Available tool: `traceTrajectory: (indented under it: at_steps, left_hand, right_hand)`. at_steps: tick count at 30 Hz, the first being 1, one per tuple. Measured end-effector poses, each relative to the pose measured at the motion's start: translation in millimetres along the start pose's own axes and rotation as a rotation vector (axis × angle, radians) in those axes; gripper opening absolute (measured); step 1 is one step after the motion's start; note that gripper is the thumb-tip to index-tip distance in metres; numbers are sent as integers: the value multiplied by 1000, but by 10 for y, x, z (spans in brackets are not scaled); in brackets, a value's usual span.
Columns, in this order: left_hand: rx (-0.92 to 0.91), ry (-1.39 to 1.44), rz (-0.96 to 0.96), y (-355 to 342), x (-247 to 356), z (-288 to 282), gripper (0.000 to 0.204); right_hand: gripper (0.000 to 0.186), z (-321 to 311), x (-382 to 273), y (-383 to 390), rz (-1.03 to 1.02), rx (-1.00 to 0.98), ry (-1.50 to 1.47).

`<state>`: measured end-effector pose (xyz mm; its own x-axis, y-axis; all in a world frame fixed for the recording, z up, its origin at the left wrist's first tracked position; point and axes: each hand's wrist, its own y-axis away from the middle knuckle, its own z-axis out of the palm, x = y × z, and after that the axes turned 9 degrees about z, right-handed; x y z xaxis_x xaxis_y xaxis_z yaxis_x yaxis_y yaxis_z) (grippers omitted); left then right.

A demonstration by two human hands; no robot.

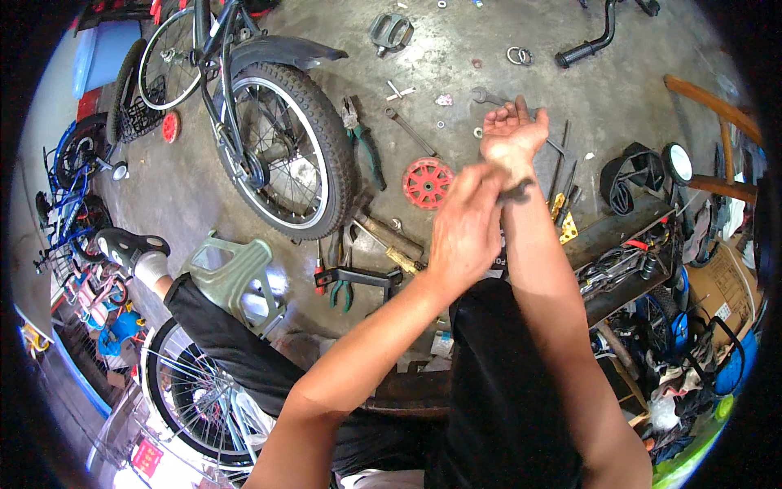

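My left hand [468, 218] is closed, slightly blurred, with the dark open jaw of a wrench [516, 193] poking out past its fingers. That jaw lies over my right wrist, and whether it touches the skin I cannot tell. My right hand [513, 133] is turned palm up with its fingers apart and nothing on the palm. Beyond its fingertips another open-end wrench [486, 96] rests on the floor, partly hidden by the hand. A red toothed disc [428, 182] lies left of my hands, near a combination wrench [411, 130].
A bicycle wheel [285, 155] stands at the left, with green-handled pliers [362, 143] beside it. A pedal [391, 33] and a crank arm [599, 41] lie far off. Nearer are a green plastic stool [236, 273] and, at the right, a tool-filled tray [619, 273].
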<state>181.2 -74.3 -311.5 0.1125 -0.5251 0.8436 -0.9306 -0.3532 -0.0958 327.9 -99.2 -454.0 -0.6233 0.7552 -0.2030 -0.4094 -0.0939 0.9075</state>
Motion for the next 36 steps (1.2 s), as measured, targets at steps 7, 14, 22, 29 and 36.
traceTrajectory:
  at_steps: [7, 14, 22, 29, 36]
  left_hand:
    - [0, 30, -52, 19, 10, -9, 33]
    - [-35, 114, -69, 155, 90, 23, 29]
    - [-11, 69, -24, 91, 38, 65, 25]
    - [4, -87, -385, -232, -667, -81, 23]
    - [-148, -453, -496, -1151, -1397, -8, 31]
  right_hand:
    - [56, -28, -19, -8, -42, 7, 6]
    - [59, 48, -59, -20, -87, -7, 21]
    - [57, 72, -104, -19, -97, -15, 24]
    - [41, -172, -220, 194, -150, -89, 102]
    - [26, -599, -161, 410, -200, -156, 336]
